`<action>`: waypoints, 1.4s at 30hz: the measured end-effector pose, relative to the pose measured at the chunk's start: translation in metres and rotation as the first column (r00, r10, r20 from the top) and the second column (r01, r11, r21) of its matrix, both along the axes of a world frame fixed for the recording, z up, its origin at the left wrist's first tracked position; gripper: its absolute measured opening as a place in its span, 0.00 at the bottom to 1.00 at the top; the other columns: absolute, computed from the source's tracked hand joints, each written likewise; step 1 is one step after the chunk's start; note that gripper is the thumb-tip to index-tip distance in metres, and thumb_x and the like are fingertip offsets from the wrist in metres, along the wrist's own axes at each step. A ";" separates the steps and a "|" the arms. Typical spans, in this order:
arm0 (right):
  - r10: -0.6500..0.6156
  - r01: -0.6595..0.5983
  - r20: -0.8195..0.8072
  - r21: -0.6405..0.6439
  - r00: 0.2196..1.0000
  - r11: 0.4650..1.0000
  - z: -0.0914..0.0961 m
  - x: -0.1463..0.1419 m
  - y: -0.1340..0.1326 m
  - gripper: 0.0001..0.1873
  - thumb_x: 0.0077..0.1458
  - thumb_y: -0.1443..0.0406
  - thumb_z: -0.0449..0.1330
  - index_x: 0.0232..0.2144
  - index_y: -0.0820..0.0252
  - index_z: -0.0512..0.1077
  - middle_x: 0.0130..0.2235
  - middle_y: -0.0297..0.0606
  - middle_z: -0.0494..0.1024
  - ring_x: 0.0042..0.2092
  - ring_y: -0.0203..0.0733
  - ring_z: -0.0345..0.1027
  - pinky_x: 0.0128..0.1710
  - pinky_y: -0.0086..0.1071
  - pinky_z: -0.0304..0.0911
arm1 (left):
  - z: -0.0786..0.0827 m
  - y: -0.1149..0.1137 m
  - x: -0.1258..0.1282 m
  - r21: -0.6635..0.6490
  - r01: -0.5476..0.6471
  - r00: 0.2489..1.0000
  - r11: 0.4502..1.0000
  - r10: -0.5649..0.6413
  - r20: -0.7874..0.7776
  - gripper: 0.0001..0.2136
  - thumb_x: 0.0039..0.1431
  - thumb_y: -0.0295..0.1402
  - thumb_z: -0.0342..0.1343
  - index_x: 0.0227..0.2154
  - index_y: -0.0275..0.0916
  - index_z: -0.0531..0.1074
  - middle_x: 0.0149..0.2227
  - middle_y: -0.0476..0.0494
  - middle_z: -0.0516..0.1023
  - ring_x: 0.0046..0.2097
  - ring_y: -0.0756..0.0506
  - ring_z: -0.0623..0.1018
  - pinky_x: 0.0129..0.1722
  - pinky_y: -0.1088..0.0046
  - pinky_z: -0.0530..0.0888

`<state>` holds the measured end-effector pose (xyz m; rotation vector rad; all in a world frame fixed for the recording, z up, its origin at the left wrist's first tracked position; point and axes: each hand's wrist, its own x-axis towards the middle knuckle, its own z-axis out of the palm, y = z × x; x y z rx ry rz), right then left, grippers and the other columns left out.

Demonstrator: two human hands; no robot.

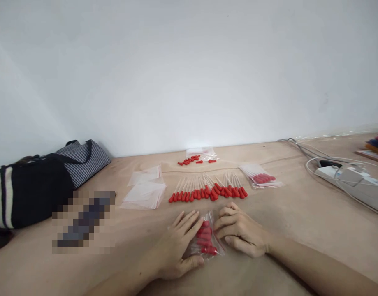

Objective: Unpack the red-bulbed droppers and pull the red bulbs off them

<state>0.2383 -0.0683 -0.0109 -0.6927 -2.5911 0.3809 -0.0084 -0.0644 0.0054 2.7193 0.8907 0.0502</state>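
Observation:
A clear plastic zip bag [219,247] with several red-bulbed droppers [205,235] inside lies on the table in front of me. My left hand [181,244] rests flat over the bag's left part, fingers stretched out and thumb apart. At the bag's right edge, my right hand [240,230] has its fingers curled in, closed on that edge; the fingertips are partly hidden. Just beyond both hands is a row of loose droppers [207,192], red bulbs toward me and pale stems pointing away.
Flat plastic bags [144,195] lie to the left, and a filled bag [261,176] to the right. Red bulbs [189,160] and clear stems lie near the wall. A dark bag [40,189] stands at left; cables [318,158] and a power strip [355,185] are at right.

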 end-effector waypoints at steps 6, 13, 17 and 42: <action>-0.124 0.124 -0.007 0.031 0.992 0.992 -0.007 -0.007 0.001 0.10 0.53 0.65 0.50 0.30 0.55 0.71 0.36 0.33 0.73 0.38 0.37 0.58 0.39 0.37 0.46 | 0.003 0.012 0.002 -0.032 0.030 1.000 0.999 -0.030 0.006 0.34 0.54 0.50 0.48 0.59 0.37 0.49 0.60 0.38 0.53 0.61 0.39 0.53 0.59 0.54 0.52; -0.421 0.422 0.035 -0.116 0.906 0.899 -0.011 -0.019 0.002 0.08 0.51 0.58 0.57 0.26 0.52 0.74 0.28 0.32 0.70 0.35 0.36 0.59 0.38 0.36 0.44 | 0.000 0.009 0.001 -0.013 0.006 0.997 1.000 -0.005 0.083 0.35 0.53 0.50 0.49 0.59 0.39 0.48 0.60 0.37 0.55 0.60 0.39 0.56 0.58 0.54 0.54; -0.431 0.438 0.078 -0.162 0.899 0.884 -0.011 -0.018 0.004 0.16 0.44 0.49 0.59 0.33 0.49 0.74 0.30 0.33 0.69 0.36 0.39 0.59 0.39 0.37 0.44 | 0.000 0.011 -0.001 -0.015 -0.006 0.995 1.000 0.007 0.098 0.35 0.53 0.51 0.49 0.59 0.40 0.48 0.60 0.38 0.55 0.59 0.38 0.57 0.57 0.54 0.56; -0.483 0.479 0.026 -0.186 0.875 0.858 -0.007 -0.026 0.007 0.09 0.47 0.62 0.58 0.33 0.55 0.68 0.34 0.33 0.69 0.40 0.39 0.58 0.40 0.36 0.44 | -0.004 0.016 -0.006 -0.102 -0.133 0.977 0.986 0.148 0.154 0.25 0.56 0.41 0.49 0.56 0.42 0.55 0.57 0.41 0.61 0.58 0.39 0.61 0.56 0.54 0.59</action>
